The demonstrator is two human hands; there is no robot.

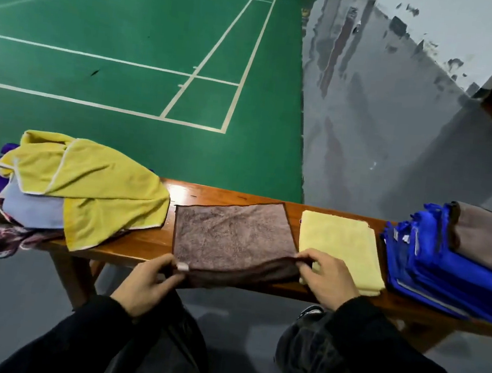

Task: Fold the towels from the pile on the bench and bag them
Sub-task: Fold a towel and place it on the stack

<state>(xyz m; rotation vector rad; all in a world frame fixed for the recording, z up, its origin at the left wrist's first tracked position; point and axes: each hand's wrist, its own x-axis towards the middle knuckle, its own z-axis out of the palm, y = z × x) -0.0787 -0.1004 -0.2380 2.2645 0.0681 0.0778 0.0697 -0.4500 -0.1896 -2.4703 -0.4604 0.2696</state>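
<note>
Brown towel (230, 233) — spread flat mid-bench (146, 244), near edge draped over the front edge. Left hand (148, 282) and right hand (327, 280) each pinch a near corner. Unfolded pile (79, 185) at left end; folded yellow towel (342, 246) and blue stack (443, 270) toward right end.

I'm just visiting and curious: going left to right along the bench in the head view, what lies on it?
Unfolded towel pile with a yellow towel on top → brown towel spread flat, both hands pinching its near edge → folded pale yellow towel → stack of blue towels.
</note>
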